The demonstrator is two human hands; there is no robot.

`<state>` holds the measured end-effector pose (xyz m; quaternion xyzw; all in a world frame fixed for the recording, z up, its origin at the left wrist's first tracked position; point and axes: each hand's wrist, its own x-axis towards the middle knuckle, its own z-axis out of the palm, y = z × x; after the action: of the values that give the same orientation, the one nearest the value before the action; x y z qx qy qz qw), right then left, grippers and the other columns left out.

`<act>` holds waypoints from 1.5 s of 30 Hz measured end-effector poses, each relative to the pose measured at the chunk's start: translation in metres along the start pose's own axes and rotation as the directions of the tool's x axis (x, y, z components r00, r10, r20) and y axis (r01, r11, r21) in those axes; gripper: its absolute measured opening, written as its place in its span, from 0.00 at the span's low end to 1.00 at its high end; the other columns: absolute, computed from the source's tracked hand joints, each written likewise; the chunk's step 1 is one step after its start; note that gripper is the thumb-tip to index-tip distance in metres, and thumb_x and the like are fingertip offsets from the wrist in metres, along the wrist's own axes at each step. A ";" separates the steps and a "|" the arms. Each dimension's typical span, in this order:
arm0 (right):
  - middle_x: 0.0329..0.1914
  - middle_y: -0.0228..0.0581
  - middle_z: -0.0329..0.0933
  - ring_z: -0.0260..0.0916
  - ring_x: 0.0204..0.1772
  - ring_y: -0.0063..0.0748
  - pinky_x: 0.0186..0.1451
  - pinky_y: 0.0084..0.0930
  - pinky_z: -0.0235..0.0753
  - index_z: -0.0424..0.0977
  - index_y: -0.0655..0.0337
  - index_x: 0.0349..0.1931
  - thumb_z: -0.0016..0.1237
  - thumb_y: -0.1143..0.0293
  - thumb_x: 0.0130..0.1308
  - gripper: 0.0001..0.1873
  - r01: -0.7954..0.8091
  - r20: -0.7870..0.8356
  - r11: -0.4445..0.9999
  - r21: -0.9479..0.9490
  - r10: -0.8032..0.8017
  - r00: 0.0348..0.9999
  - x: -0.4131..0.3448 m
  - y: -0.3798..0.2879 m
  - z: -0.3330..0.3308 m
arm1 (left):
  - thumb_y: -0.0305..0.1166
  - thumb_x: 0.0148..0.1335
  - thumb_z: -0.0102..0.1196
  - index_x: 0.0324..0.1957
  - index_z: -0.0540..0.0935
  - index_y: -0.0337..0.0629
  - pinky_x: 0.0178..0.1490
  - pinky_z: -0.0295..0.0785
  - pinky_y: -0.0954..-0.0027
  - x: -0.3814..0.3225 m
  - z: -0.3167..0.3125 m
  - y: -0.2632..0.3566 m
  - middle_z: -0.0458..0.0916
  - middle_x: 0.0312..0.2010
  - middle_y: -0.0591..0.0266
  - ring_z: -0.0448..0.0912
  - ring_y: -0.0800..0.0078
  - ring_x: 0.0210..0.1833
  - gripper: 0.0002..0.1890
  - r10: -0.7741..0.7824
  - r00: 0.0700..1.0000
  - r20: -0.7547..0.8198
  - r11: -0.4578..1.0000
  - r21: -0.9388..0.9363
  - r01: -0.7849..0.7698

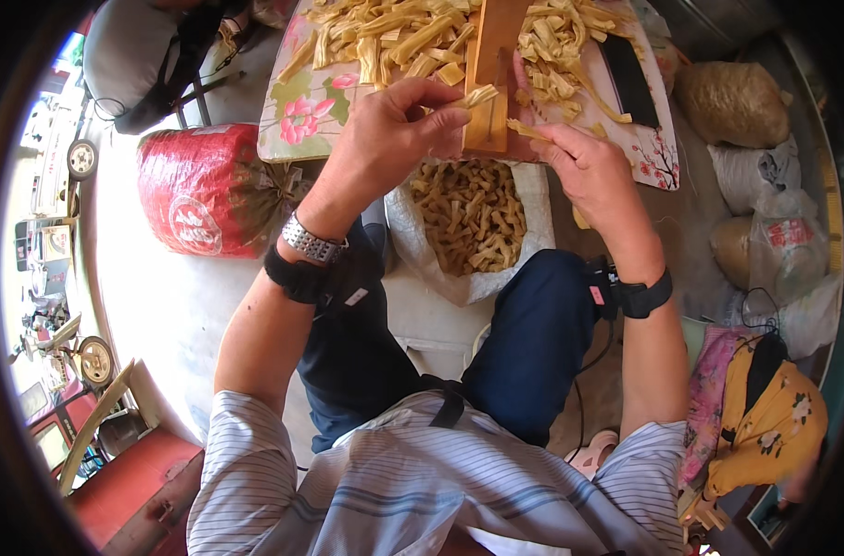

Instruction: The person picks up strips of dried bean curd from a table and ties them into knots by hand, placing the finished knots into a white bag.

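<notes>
My left hand (pixel 392 132) pinches a short dried yellow strip (pixel 480 96) between thumb and fingers. The strip lies across the front of an upright wooden board fixture (pixel 488 132), which has a thin dark line down its face. To the right of the fixture, my right hand (pixel 588 163) grips another yellow strip (pixel 525 129) by its end. Both hands are over the near edge of a flower-patterned tabletop (pixel 303 149). Loose dried strips (pixel 408 35) are heaped behind them. Below the edge, an open white woven sack (pixel 540 229) holds many short cut pieces (pixel 470 215).
A dark flat rectangular object (pixel 630 80) lies on the table's right side. Left of my knees rests a tied red sack (pixel 199 191). Filled plastic bags (pixel 734 104) line the right side. A person in yellow floral clothing (pixel 769 417) is at lower right. A cable (pixel 580 410) hangs by my right leg.
</notes>
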<state>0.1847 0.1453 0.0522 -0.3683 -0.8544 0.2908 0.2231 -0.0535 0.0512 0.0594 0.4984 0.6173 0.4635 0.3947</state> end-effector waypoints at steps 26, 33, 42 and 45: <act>0.33 0.37 0.85 0.81 0.37 0.21 0.41 0.22 0.79 0.81 0.61 0.46 0.57 0.63 0.72 0.11 0.078 -0.393 0.950 0.301 0.049 0.918 0.017 -0.028 0.018 | 0.34 0.74 0.56 0.51 0.79 0.35 0.43 0.70 0.77 -0.021 0.013 0.004 0.79 0.35 0.68 0.74 0.81 0.36 0.13 -0.141 0.977 0.161 0.876 -0.440 0.199; 0.32 0.29 0.82 0.76 0.35 0.15 0.40 0.17 0.77 0.81 0.62 0.50 0.56 0.64 0.74 0.12 -0.029 -0.274 0.946 0.322 0.123 0.954 0.033 -0.013 0.014 | 0.35 0.67 0.65 0.46 0.83 0.35 0.43 0.72 0.77 0.021 -0.003 0.010 0.87 0.37 0.67 0.76 0.88 0.38 0.13 0.167 0.985 -0.051 0.956 0.254 -0.149; 0.27 0.41 0.82 0.80 0.30 0.29 0.36 0.28 0.78 0.80 0.61 0.48 0.55 0.62 0.73 0.12 -0.001 -0.302 0.985 0.175 0.054 0.952 0.048 0.006 0.030 | 0.33 0.60 0.65 0.40 0.82 0.34 0.42 0.76 0.56 0.038 0.003 0.001 0.83 0.37 0.45 0.83 0.48 0.39 0.13 0.315 0.945 -0.090 0.850 0.470 -0.239; 0.26 0.43 0.81 0.80 0.30 0.30 0.36 0.30 0.78 0.79 0.61 0.49 0.54 0.62 0.73 0.13 -0.080 -0.260 0.996 0.032 0.086 0.962 0.040 0.023 0.035 | 0.34 0.61 0.64 0.38 0.81 0.35 0.42 0.76 0.58 0.036 0.005 -0.024 0.82 0.33 0.47 0.81 0.51 0.37 0.12 0.364 0.928 -0.085 0.794 0.549 -0.261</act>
<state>0.1502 0.1765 0.0181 -0.4366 -0.7982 0.2578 0.3252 -0.0619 0.0860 0.0339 0.6374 0.6633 0.3790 0.1005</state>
